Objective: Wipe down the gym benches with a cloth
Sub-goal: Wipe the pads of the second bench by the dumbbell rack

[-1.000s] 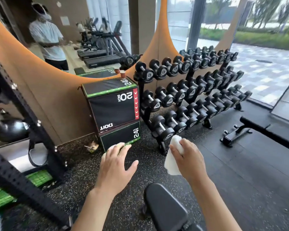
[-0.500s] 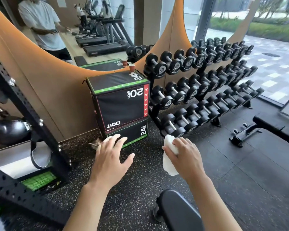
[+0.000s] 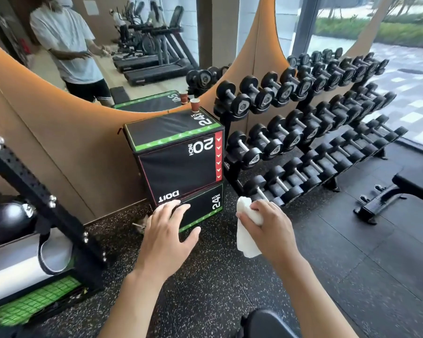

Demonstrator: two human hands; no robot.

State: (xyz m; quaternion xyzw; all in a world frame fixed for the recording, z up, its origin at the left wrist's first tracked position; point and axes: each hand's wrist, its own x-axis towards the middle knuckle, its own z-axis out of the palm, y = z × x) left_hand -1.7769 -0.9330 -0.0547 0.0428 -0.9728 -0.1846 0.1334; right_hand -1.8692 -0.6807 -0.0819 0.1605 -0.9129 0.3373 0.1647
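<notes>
The right hand (image 3: 269,230) at centre clamps its fingers on the soft, light cloth (image 3: 247,230), best held bunched in the middle, while the left hand (image 3: 167,237) keeps its fingers apart

— What do we see of ourselves here?
— Our two forearms are bare, no sleeves reaching the wrists, and both hands, the left hand (image 3: 167,236) and the right hand (image 3: 270,230), wear no gloves, rings or watch.
— And in the mirror (image 3: 137,45)?
— We wear a loose white T-shirt (image 3: 66,37) and dark shorts (image 3: 91,90).
</notes>
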